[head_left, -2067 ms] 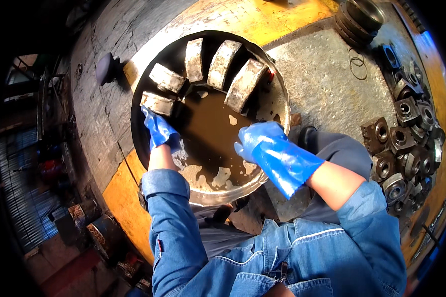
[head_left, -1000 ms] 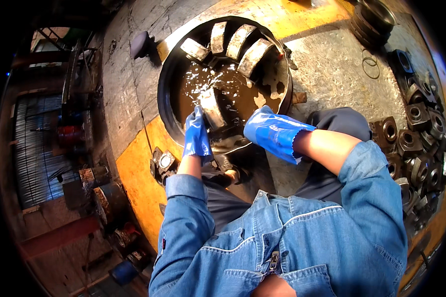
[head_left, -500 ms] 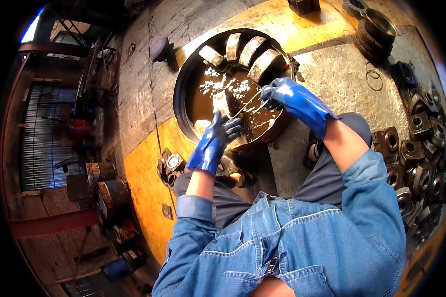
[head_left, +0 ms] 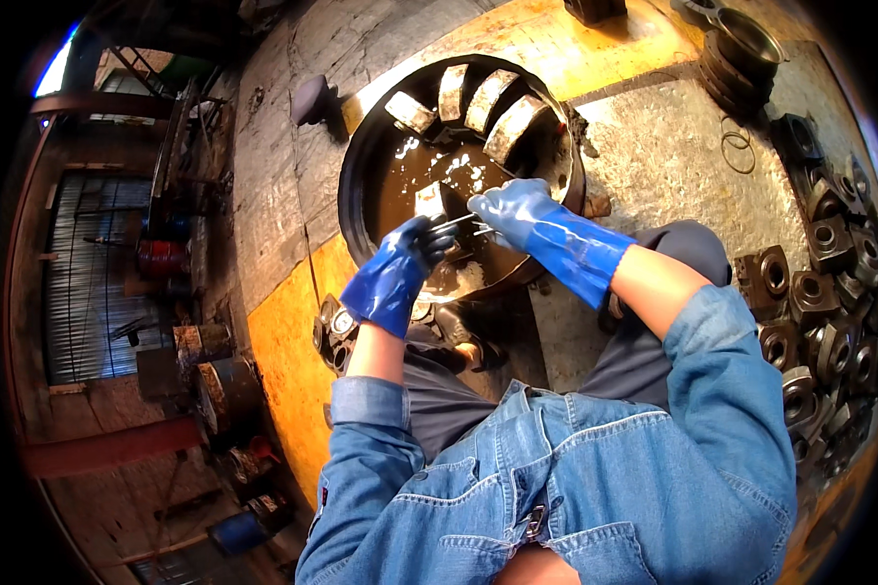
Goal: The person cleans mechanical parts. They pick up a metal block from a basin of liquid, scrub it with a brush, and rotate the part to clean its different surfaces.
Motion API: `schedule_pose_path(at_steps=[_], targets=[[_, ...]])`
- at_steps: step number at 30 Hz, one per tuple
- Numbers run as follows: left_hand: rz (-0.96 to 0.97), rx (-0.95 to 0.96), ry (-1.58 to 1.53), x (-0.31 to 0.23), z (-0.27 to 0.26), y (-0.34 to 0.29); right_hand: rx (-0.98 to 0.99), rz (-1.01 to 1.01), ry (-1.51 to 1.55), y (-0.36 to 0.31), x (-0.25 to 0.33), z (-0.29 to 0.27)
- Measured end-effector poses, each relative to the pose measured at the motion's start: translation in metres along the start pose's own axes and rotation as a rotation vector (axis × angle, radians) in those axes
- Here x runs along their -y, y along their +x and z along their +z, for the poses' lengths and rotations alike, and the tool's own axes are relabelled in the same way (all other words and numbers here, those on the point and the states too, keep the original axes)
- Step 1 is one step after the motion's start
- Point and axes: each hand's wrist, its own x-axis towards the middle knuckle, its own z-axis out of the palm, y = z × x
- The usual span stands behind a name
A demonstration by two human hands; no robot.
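Both my hands wear long blue rubber gloves. A thin metal ring [head_left: 449, 224] is pinched between them above a round black-rimmed tub [head_left: 356, 210], now seen nearly edge-on. My left hand [head_left: 408, 255] closes on its left end, while my right hand [head_left: 512, 208] grips it from the right with fingers folded. Brown liquid [head_left: 400, 175] with glinting foam lies in the tub. Several thick curved metal pieces [head_left: 493, 100] lean along its far inner wall, and another pale block [head_left: 429, 200] shows behind my left hand. My fingers hide much of the ring.
Several dark bearing-like housings [head_left: 812, 292] are heaped at the right. Stacked metal rings [head_left: 746, 49] stand at the far right, with two thin rings [head_left: 738, 151] on the floor nearby. Small round parts [head_left: 337, 327] lie left of my knee. A rounded dark object [head_left: 312, 99] stands left of the tub.
My left hand was open, palm up, beside the ring; now its fingers have closed on it. My right hand has moved left and a little down, and the ring has tilted edge-on.
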Motion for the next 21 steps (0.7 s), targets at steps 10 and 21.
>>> schedule_pose_path(at_steps=[10,21], targets=[[0.374,-0.395,1.014,-0.003,0.103,-0.008,0.711,0.472,-0.083,0.094,-0.108,0.017],[-0.085,-0.639,1.269,0.019,0.044,0.062,0.297,0.369,0.041,0.063,-0.031,0.031]])
